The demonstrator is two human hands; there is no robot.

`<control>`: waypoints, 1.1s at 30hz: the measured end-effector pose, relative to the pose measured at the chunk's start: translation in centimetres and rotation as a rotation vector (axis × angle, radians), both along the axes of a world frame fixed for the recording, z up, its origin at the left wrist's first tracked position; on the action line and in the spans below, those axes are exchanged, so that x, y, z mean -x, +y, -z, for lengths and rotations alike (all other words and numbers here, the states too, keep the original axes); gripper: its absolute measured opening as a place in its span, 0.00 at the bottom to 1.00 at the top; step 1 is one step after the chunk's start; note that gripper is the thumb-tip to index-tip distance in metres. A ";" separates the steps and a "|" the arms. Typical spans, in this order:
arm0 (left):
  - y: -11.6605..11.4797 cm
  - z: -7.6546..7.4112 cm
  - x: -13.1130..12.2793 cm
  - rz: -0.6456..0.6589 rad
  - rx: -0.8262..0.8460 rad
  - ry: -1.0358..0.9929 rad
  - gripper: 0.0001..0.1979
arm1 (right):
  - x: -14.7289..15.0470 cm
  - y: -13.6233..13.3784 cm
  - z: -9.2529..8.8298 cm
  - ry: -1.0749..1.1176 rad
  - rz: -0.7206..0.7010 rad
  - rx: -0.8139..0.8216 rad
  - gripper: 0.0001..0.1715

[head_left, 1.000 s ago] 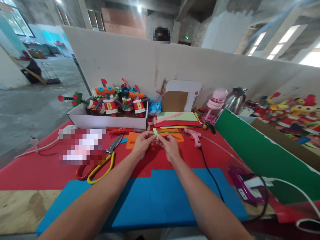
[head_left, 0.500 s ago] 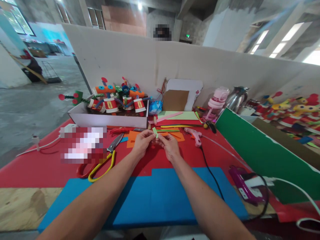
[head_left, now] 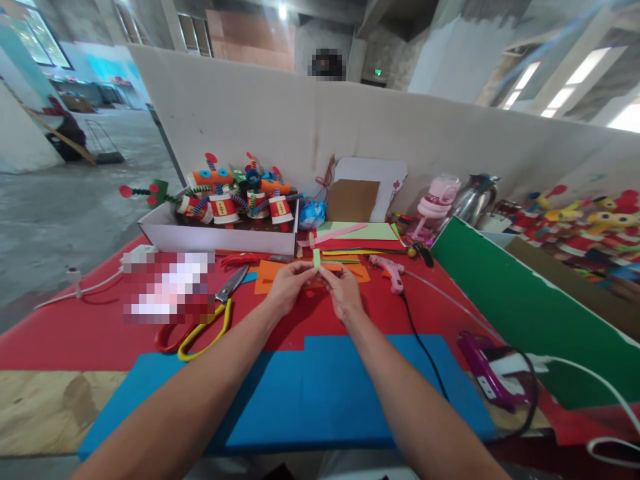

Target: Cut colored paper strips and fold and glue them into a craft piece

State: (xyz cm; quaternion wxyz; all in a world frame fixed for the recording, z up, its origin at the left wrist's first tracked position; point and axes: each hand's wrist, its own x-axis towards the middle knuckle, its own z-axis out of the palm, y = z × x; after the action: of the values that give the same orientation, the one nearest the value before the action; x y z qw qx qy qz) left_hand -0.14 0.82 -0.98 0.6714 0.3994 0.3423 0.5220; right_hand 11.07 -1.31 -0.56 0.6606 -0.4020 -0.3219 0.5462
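Since a moment ago, the green strip (head_left: 317,257) has turned from a leftward tilt to upright, and both hands have edged slightly farther away. The left hand (head_left: 286,287) and right hand (head_left: 347,293) meet above the red desk (head_left: 75,333), and the thumb and fingertips of each pinch the strip's lower end from either side. The strip juts up between them, over orange paper (head_left: 265,277).

Scissors (head_left: 210,320) lie near left. A pink glue gun (head_left: 391,271) with a black cord lies to the right. At far left, a white box (head_left: 215,239) holds finished cup figures (head_left: 223,207), so several pieces look done. The strip in hand seems bare and joined to nothing yet, and uncut coloured sheets (head_left: 357,232) lie beyond.

Labels on the figures are too small to read, and no other writing is legible.
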 end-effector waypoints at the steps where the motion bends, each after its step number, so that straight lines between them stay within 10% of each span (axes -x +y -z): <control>1: 0.1 0.1 0.1 -0.007 -0.001 0.014 0.18 | 0.0 -0.1 0.0 -0.009 -0.011 0.010 0.14; 33: 0.2 0.4 0.2 0.075 -0.005 0.011 0.20 | -0.4 0.2 0.3 -0.090 0.058 0.007 0.15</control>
State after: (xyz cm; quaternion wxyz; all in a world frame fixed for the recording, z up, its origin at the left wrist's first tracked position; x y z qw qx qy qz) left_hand -0.30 1.02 -1.42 0.6875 0.4163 0.3297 0.4952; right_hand 11.48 -1.15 -0.82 0.6597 -0.4375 -0.3376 0.5092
